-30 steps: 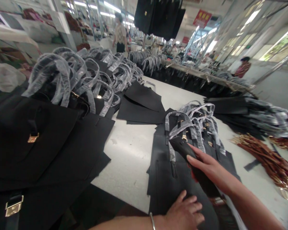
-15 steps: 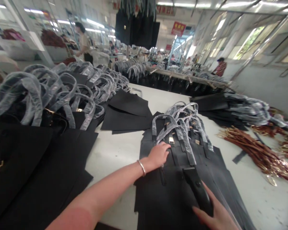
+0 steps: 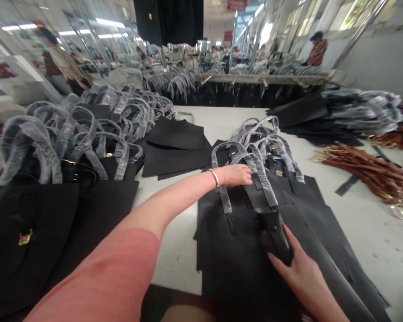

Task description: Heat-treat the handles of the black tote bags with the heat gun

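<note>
A stack of flat black bag panels (image 3: 235,259) lies on the pale table, with plastic-wrapped handles (image 3: 267,179) at its far end. My left hand (image 3: 237,174) is over the upper part of the stack, among the handles; its fingers are bent together and what they grip is hidden. Nearer to me, my right hand (image 3: 298,264) has its thumb and fingers round a dark leather piece (image 3: 275,230) with a small round stud. That piece stands up from the top panel, just below the end of one wrapped handle.
Black bags with wrapped handles (image 3: 58,138) fill the left side. Loose black panels (image 3: 177,143) lie mid-table. Brown straps with gold hooks (image 3: 372,174) and more wrapped handles (image 3: 362,109) are at the right. A person (image 3: 62,58) stands at the back left, another (image 3: 317,49) at the back right.
My left hand has moved away from me and slightly right, deeper among the handles. My right hand still holds the dark piece, now more upright. The view has tilted down.
</note>
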Available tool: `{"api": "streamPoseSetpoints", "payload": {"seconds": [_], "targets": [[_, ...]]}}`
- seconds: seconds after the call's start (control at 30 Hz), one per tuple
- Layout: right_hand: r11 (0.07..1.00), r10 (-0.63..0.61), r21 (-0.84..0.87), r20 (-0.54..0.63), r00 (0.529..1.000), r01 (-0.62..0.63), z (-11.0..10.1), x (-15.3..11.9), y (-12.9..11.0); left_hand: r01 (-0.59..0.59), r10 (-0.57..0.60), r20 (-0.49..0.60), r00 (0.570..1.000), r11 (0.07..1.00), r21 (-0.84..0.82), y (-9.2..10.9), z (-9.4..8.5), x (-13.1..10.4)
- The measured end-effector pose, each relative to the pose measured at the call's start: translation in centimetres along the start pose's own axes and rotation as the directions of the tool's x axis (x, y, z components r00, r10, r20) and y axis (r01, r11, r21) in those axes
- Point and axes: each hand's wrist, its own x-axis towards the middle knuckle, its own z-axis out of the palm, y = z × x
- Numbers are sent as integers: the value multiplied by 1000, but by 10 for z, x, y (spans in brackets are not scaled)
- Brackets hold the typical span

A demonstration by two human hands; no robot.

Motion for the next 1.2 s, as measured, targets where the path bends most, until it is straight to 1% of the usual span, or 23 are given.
{"api": "streamPoseSetpoints", "payload": {"seconds": [0.03, 0.07, 0.1, 0.13, 0.2, 0.23, 0.3, 0.37, 0.43, 0.47, 0.53, 0.63, 0.67, 0.7, 0.77, 0.8, 0.83, 0.9, 0.93, 1.07, 1.1, 1.17, 1.2], "targets": [[1000, -4, 7, 3, 1000, 4, -1, 0, 0, 27, -25, 35, 999, 998, -59, 4, -5, 0], [1000, -8, 17, 3, 1000, 8, -2, 0, 0, 94, -86, 66, 994, 987, -134, 8, -11, -1], [1000, -9, 29, -1, 1000, 9, -3, 0, 1, 193, -177, 90, 980, 956, -220, 14, -15, -4], [999, -8, 40, -2, 1000, 8, -3, 0, 1, 300, -279, 112, 954, 902, -309, 20, -20, -7], [998, -6, 61, 8, 1000, 6, -4, -1, 2, 474, -457, 155, 876, 758, -447, 33, -26, -15], [997, -8, 70, 15, 1000, 7, -4, -1, 2, 527, -511, 182, 840, 691, -494, 40, -28, -21], [997, -16, 80, 20, 1000, 14, -3, -2, 1, 580, -566, 246, 787, 542, -608, 54, -28, -32], [998, -20, 67, 8, 1000, 19, -4, -2, -1, 579, -603, 318, 732, 303, -757, 72, -24, -44], [999, -17, 43, 10, 1000, 16, -8, -2, -3, 537, -636, 378, 672, 68, -841, 95, -16, -54], [999, -18, 40, 21, 1000, 17, -11, -2, -5, 519, -651, 395, 649, -1, -855, 108, -11, -57], [997, -41, 68, 54, 998, 37, -19, -6, -8, 478, -691, 396, 605, -83, -874, 137, 0, -60], [981, -118, 170, 120, 986, 97, -33, -18, -11, 371, -762, 389, 519, -209, -905, 179, 17, -55], [971, -148, 212, 156, 977, 114, -37, -23, -13, 302, -785, 388, 482, -267, -915, 191, 22, -51], [958, -177, 258, 203, 963, 122, -40, -29, -15, 204, -807, 390, 443, -333, -921, 202, 27, -47], [932, -221, 347, 313, 924, 105, -43, -38, -21, -39, -838, 401, 369, -445, -895, 219, 37, -40], [922, -229, 379, 363, 903, 81, -43, -41, -24, -148, -849, 405, 340, -474, -868, 224, 40, -36], [913, -233, 403, 404, 885, 56, -43, -43, -28, -224, -859, 402, 317, -480, -848, 228, 43, -34], [899, -242, 437, 454, 857, 23, -42, -42, -35, -265, -877, 382, 291, -458, -848, 232, 47, -30], [894, -242, 448, 457, 856, 14, -41, -40, -37, -270, -881, 373, 289, -449, -852, 232, 48, -29], [892, -212, 451, 413, 886, 4, -38, -35, -37, -310, -870, 378, 316, -472, -825, 231, 47, -28], [895, -208, 447, 420, 883, -2, -37, -35, -36, -318, -868, 386, 313, -479, -818, 231, 46, -28], [893, -218, 450, 460, 861, -14, -34, -38, -36, -317, -866, 400, 300, -487, -814, 231, 47, -28], [890, -226, 456, 469, 854, -15, -34, -39, -37, -311, -862, 405, 304, -492, -813, 231, 47, -28]]}}
